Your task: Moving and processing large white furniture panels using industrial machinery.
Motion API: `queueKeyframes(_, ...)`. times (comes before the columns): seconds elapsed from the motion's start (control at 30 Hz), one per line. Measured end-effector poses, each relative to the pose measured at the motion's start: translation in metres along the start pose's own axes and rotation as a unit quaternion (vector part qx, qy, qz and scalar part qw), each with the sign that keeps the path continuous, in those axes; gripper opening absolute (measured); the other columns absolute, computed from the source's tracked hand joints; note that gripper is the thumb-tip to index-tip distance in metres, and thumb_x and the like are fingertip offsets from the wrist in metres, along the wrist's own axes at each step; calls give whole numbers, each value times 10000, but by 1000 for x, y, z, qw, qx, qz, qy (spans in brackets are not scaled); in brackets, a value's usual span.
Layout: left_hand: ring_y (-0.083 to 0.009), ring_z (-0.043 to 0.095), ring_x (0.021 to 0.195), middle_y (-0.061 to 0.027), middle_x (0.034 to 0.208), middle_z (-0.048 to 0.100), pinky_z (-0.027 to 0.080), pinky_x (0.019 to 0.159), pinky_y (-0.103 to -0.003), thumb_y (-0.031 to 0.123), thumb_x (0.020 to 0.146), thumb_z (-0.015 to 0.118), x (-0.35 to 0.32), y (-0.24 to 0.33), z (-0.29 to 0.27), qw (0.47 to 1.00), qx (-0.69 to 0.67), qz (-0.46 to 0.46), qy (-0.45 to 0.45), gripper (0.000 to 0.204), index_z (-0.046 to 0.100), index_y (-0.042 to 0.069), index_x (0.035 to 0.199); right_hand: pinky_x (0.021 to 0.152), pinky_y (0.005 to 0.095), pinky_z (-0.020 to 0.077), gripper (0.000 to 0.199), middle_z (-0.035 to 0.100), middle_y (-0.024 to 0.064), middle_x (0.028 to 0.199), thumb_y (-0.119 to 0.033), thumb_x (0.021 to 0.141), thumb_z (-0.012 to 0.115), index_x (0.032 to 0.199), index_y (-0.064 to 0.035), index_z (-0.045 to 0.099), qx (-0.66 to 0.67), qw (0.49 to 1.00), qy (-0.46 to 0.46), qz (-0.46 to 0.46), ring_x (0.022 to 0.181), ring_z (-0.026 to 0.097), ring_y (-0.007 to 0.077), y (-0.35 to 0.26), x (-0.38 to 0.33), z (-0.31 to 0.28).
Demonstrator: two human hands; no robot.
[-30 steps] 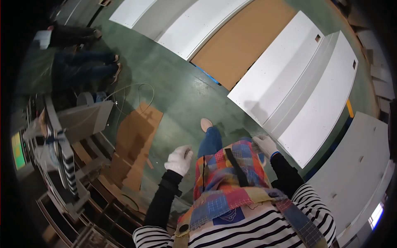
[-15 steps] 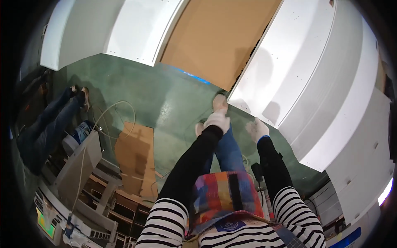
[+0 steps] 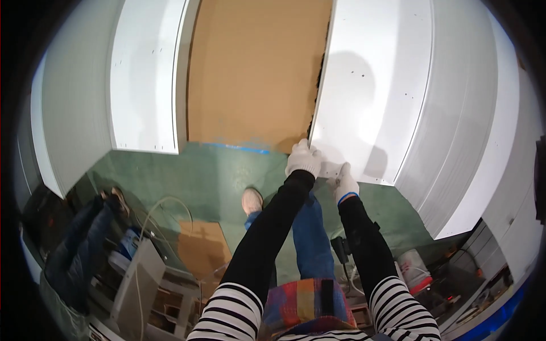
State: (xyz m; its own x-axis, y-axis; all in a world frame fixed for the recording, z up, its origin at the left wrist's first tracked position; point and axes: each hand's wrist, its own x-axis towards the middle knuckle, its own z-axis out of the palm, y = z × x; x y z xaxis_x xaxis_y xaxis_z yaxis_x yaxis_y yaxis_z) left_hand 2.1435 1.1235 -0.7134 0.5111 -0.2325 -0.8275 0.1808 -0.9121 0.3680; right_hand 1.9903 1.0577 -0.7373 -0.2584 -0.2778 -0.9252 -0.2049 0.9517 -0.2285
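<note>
A long white panel (image 3: 364,79) with small drilled holes runs away from me, its near end in front of my body. My left hand (image 3: 304,159), in a white glove, is closed on that panel's near left corner, beside the brown cardboard sheet (image 3: 256,74). Just to its right, my gloved right hand (image 3: 344,182) grips the panel's near edge, thumb uppermost. The fingers beneath the edge are hidden. Dark, ragged material shows along the seam between panel and cardboard.
Another white panel (image 3: 145,85) stands left of the cardboard. On the green floor (image 3: 222,176) lie a cardboard piece (image 3: 202,244) and a looped pale hose (image 3: 165,199). Another person's legs (image 3: 79,244) show at the left. A dark handheld device (image 3: 341,250) hangs by my right forearm.
Both hands have moved forward onto the white panel's near end and closed there. My view has shifted, so the panels and cardboard appear lower and further left.
</note>
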Motion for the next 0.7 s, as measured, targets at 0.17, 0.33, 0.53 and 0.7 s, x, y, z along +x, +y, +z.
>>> queueKeyframes(0.17, -381, 581, 1169, -219, 1263, 601, 478, 970, -462, 347, 845, 640, 18, 4, -3, 999, 28, -12, -16, 550, 518, 79, 1309, 611, 356, 524, 379, 603, 68, 804, -421, 927, 643, 970, -45, 635, 40, 998, -43, 6, 687, 605, 210, 5, -11, 20)
queueKeyframes(0.33, -401, 589, 1158, -256, 1211, 628, 472, 973, -457, 415, 791, 697, 42, 4, -21, 998, 56, 21, -7, 627, 563, 4, 1246, 603, 346, 527, 291, 632, 69, 842, -342, 949, 636, 1027, -62, 620, 29, 989, -139, -37, 707, 632, 204, 4, -6, 22)
queueKeyframes(0.53, -377, 642, 1086, -242, 1120, 677, 500, 934, -434, 485, 776, 703, 22, -10, -44, 992, 93, 69, -42, 610, 638, 8, 1150, 967, 523, 481, 648, 479, 159, 1345, -506, 956, 579, 1392, -60, 404, 285, 949, -138, 2, 1225, 500, 332, 0, -23, -16)
queueKeyframes(0.7, -327, 675, 1001, -197, 1051, 700, 511, 882, -412, 576, 781, 711, -37, -30, -59, 977, 171, 63, -108, 683, 614, 21, 1168, 1116, 538, 363, 834, 322, 140, 1554, -685, 956, 394, 1524, -86, 274, 396, 910, -122, 5, 1385, 382, 345, 26, -66, -25)
